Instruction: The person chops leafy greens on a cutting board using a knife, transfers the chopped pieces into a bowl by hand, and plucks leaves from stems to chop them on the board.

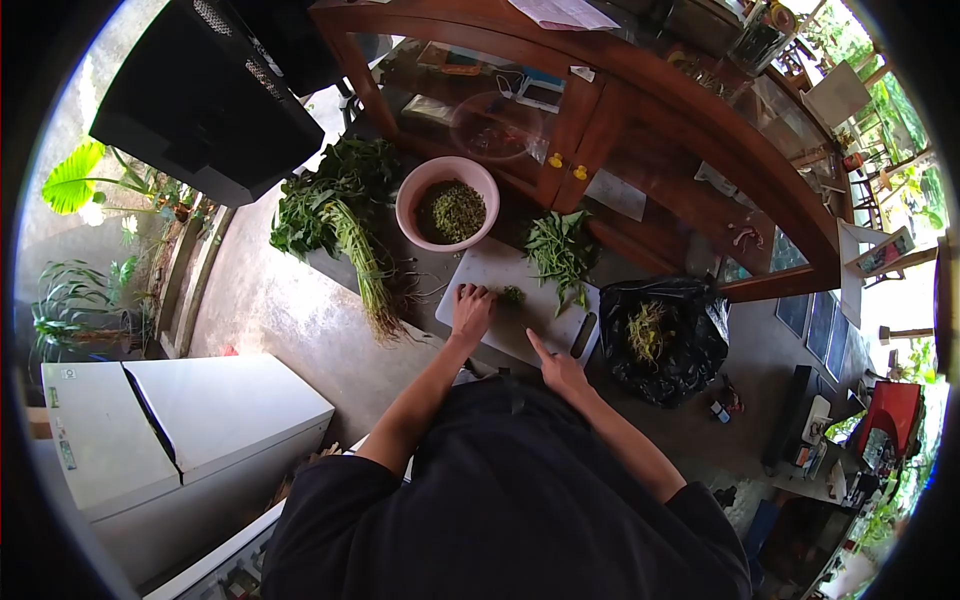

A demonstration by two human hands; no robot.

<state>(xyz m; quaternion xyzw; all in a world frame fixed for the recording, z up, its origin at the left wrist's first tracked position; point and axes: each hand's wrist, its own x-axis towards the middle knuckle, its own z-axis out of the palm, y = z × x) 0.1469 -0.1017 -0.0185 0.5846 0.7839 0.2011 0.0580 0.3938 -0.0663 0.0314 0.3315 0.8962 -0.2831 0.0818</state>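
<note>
On the white cutting board (482, 272), my left hand (472, 312) rests with its fingers bent and pressed together. Small cut greens (511, 297) show right at its fingertips. My right hand (560, 372) is over the board's near edge, index finger stretched forward and the other fingers curled. What those curled fingers grip is hidden. A pile of loose leafy greens (560, 252) lies on the far right part of the board. Beyond the board stands a pink bowl (408, 205) with chopped greens (458, 212) inside.
Left of the bowl lies a large bunch of long-stemmed greens (350, 235), roots toward me. A black plastic bag (690, 375) at right holds yellowish root trimmings (648, 335). A wooden glass cabinet (640, 150) stands behind; a white refrigerator (220, 410) is at left.
</note>
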